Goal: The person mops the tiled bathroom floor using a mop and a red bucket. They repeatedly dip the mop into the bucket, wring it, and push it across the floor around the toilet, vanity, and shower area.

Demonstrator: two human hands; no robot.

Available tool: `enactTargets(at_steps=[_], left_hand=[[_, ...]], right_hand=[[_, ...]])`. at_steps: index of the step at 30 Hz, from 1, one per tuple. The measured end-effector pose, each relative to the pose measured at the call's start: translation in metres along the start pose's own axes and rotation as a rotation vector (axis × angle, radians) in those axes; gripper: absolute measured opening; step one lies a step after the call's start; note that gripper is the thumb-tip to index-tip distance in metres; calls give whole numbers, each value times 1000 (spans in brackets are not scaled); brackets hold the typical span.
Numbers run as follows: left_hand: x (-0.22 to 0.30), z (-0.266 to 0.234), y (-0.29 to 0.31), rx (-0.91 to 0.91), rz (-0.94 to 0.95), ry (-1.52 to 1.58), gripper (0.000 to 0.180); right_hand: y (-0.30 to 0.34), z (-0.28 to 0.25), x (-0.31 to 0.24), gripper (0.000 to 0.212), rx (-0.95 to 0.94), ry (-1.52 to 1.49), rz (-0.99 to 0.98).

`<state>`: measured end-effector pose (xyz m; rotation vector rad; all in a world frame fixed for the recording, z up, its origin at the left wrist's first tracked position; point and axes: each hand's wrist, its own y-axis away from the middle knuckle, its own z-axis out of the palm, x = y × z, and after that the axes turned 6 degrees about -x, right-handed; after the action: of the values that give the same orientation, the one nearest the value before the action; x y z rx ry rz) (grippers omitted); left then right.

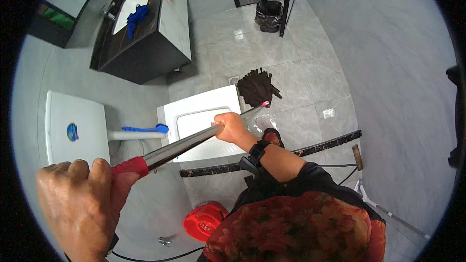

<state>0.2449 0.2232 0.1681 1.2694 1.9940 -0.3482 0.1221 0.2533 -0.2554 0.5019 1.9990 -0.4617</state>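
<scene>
Both my hands grip a mop [184,144] with a shiny metal pole and a red handle end. My left hand [82,204] is wrapped round the red grip at the lower left, close to the camera. Farther down the pole, my right hand [232,127] is closed on the metal, with a black watch on that wrist. The mop's dark brown strand head [257,87] lies spread on the grey tiles, just right of the white squat toilet [208,99]. The pole crosses over the toilet's basin. A wet patch shows on the floor beside my foot [273,137].
A black raised strip [330,143] crosses the floor. A red bucket [204,221] stands at the lower middle. A blue brush [145,129] rests by the cistern [77,126]. The vanity [150,53] holds a blue cloth [137,18]. A black-lined bin [268,15] stands near the door.
</scene>
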Motion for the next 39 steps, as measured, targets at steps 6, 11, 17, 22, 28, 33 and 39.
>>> enactTargets(at_steps=[6, 11, 17, 22, 28, 33, 39], left_hand=[[9, 14, 99, -14, -25, 88, 42], [4, -12, 156, -173, 158, 109, 32], [10, -40, 201, -246, 99, 168, 34], [21, -53, 209, -341, 51, 221, 38], [52, -47, 188, -602, -26, 269, 38], [120, -19, 178, -416, -54, 429, 29], [228, 2, 170, -333, 79, 573, 37]], right_hand=[[87, 33, -30, 12, -108, -6, -24], [135, 52, -52, 16, -191, -31, -95], [187, 72, -78, 10, -329, -10, -124], [220, 52, -84, 14, -531, 14, -89], [258, -9, -46, 17, -617, 0, -25], [284, -81, 15, 23, -742, 221, 45], [337, -167, 112, 24, -713, 349, 85]])
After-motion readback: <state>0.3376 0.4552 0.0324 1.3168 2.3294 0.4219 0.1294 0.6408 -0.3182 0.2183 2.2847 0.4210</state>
